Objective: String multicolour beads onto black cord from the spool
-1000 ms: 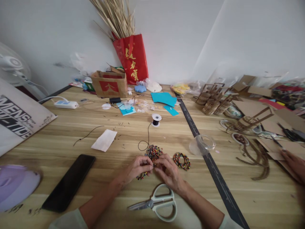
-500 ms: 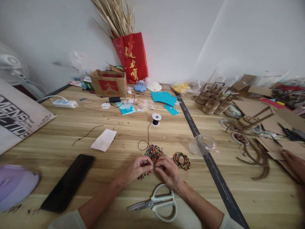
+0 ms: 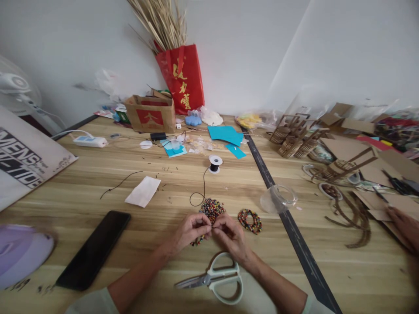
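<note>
Beads on a half-strung strand [image 3: 197,240] sat pinched between both hands near the middle of the tabletop's [image 3: 98,174] front edge, just ahead of the pale-handled scissors [image 3: 216,279]. The left hand [image 3: 190,231] was closed, thumb and forefinger nipped on the strand, whose beaded end curled out below the knuckles. The right hand [image 3: 231,235] was closed too, its fingertips meeting the left's; what it gripped was too small to tell, most likely the black cord [image 3: 203,187] or a single bead. Holding the fingertips together probably kept the cord taut and steady for fine work. The loose bead pile [image 3: 212,208] lay touching distance beyond the hands, with a finished bracelet [image 3: 249,220] just beside it toward the right edge, and the cord ran back to its spool [image 3: 215,164] farther in, so supply stayed within easy reach. A black phone [image 3: 93,249] lay toward the left edge. Another person's hand [image 3: 404,226] rested on cardboard at the right edge.

Against the earlier frames little differed: the hands had kept the same pinch, the fingertips drawn marginally closer, and the view had shifted slightly.
</note>
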### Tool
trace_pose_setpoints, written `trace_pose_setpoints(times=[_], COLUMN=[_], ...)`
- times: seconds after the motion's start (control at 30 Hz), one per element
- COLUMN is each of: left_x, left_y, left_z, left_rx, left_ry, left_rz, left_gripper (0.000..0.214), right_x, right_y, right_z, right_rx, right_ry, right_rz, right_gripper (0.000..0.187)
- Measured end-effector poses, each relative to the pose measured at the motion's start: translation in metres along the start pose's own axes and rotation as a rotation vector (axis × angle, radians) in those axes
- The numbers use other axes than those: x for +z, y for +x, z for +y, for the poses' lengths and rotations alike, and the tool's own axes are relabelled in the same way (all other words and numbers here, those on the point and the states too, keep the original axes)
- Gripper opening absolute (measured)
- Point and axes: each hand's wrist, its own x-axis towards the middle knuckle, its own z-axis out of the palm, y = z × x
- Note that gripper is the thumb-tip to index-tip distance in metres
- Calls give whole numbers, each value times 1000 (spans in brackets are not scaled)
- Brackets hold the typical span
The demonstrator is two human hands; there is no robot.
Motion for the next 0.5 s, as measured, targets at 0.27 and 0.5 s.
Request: trace_pose_setpoints(times=[0.27, 0.5], left_x=[2, 2], left_y=[-1, -2], left_z=[-4, -6], left_rx=[19, 117], left_ry=[43, 157], left_rz=[-7, 25], left_gripper=[32, 24], right_x=[0, -9], right_y=[-1, -4], right_z=[-4, -1], right_rx=[-94, -302], right_ry=[-52, -313], right_rz=[39, -70], right_gripper=[11, 14])
